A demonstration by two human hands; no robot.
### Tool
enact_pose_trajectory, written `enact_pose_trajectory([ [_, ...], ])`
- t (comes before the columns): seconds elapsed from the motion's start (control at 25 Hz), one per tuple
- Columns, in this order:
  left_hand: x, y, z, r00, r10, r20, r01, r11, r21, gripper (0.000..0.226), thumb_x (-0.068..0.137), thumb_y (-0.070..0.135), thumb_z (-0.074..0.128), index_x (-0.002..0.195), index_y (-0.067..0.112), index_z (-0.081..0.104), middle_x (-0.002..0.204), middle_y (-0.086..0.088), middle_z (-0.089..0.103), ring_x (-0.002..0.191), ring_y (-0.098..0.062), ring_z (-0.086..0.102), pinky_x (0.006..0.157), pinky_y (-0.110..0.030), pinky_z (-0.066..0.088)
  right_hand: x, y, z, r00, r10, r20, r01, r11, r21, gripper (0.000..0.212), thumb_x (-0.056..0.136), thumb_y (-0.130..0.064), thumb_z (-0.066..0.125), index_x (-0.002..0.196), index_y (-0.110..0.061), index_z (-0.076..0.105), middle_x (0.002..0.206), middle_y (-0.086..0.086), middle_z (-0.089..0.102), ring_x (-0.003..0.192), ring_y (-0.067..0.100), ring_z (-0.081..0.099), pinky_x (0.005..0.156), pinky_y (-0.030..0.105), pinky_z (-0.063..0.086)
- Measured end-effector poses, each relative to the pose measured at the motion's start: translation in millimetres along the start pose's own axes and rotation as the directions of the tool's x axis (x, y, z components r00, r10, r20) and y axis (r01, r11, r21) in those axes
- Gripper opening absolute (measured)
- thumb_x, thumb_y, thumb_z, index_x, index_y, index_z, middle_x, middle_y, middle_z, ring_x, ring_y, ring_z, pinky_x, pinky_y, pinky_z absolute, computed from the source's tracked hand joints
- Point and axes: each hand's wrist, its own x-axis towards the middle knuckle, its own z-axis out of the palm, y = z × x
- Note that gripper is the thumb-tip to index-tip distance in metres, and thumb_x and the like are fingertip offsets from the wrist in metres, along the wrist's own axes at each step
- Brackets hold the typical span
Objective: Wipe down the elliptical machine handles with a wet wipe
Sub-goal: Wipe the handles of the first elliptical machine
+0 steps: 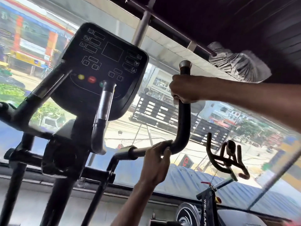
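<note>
Nearest the lens, the left hand [156,162] rises from the lower edge, one of two hands in view. Its fingers [163,144] are wrapped over the low, horizontal run of the curved black handle [184,121], just left of the bend. Higher up and farther off, the right hand [184,89] reaches in from the right and grips the upright run of the same handle, below the single silver end cap [185,64]. One wet wipe [175,100] shows only as a pale sliver under the clenched right fingers, pressed against the bar; most of it is hidden by the hand. Left of the handle stands one dark console [104,66] with three round buttons: yellow [81,77], red [92,79] and green [101,84]. Two shorter grips with silver bands lie near it, one in front of the console [104,103] and one to the far left [43,90]. At the lower right, well apart, is the handlebar [226,155] of one neighbouring machine. Beyond everything, a window [32,46] looks onto a street.
</note>
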Motion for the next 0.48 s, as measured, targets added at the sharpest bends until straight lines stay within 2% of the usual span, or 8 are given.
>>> enact_pose_trajectory([
  [0.12, 0, -6, -2, 0.999, 0.034, -0.006, -0.034, 0.999, 0.037, 0.051, 0.091, 0.04, 0.039, 0.123, 0.018, 0.072, 0.114, 0.012, 0.071, 0.106, -0.007, 0.063, 0.091, -0.022, 0.048, -7, -24, -10, 0.994, -0.008, 0.106, 0.005, 1.0, 0.026, 0.019, 0.084, -0.008, 0.064, 0.066, -0.016, 0.065, 0.073, -0.006, 0.068, 0.087, 0.016, 0.067, 0.075, 0.031, 0.056],
  [0.24, 2, -16, -7, 0.999, 0.032, 0.022, -0.034, 0.996, 0.079, 0.048, 0.094, 0.038, 0.04, 0.125, 0.017, 0.07, 0.116, 0.011, 0.068, 0.106, -0.006, 0.06, 0.088, -0.01, 0.041, -25, -67, -2, 0.967, -0.121, 0.226, 0.108, 0.992, 0.071, 0.029, 0.086, -0.015, 0.067, 0.06, -0.02, 0.055, 0.07, -0.005, 0.067, 0.088, 0.016, 0.064, 0.078, 0.033, 0.055],
  [0.32, 2, -22, -8, 0.999, 0.019, 0.039, -0.022, 0.996, 0.088, 0.045, 0.096, 0.036, 0.041, 0.126, 0.017, 0.068, 0.117, 0.011, 0.067, 0.107, -0.007, 0.059, 0.088, -0.008, 0.039, -39, -87, 16, 0.965, -0.182, 0.187, 0.171, 0.982, 0.075, 0.02, 0.087, -0.022, 0.066, 0.068, -0.02, 0.062, 0.071, -0.005, 0.068, 0.087, 0.012, 0.054, 0.081, 0.035, 0.053],
  [0.36, 2, -24, -9, 0.999, 0.012, 0.047, -0.016, 0.996, 0.093, 0.043, 0.097, 0.035, 0.042, 0.126, 0.017, 0.068, 0.117, 0.01, 0.066, 0.107, -0.008, 0.059, 0.088, -0.01, 0.041, -44, -87, 23, 0.978, -0.167, 0.127, 0.159, 0.985, 0.073, 0.017, 0.087, -0.024, 0.065, 0.07, -0.021, 0.064, 0.072, -0.006, 0.066, 0.086, 0.01, 0.048, 0.082, 0.035, 0.053],
  [0.48, 2, -32, -12, 0.997, -0.006, 0.081, -0.004, 0.993, 0.118, 0.043, 0.1, 0.038, 0.043, 0.131, 0.018, 0.065, 0.125, 0.007, 0.067, 0.113, -0.011, 0.06, 0.094, -0.024, 0.047, -62, -85, 31, 0.985, -0.169, 0.02, 0.168, 0.985, 0.038, 0.017, 0.086, -0.02, 0.059, 0.069, -0.025, 0.06, 0.073, -0.01, 0.061, 0.087, 0.012, 0.045, 0.079, 0.034, 0.051],
])
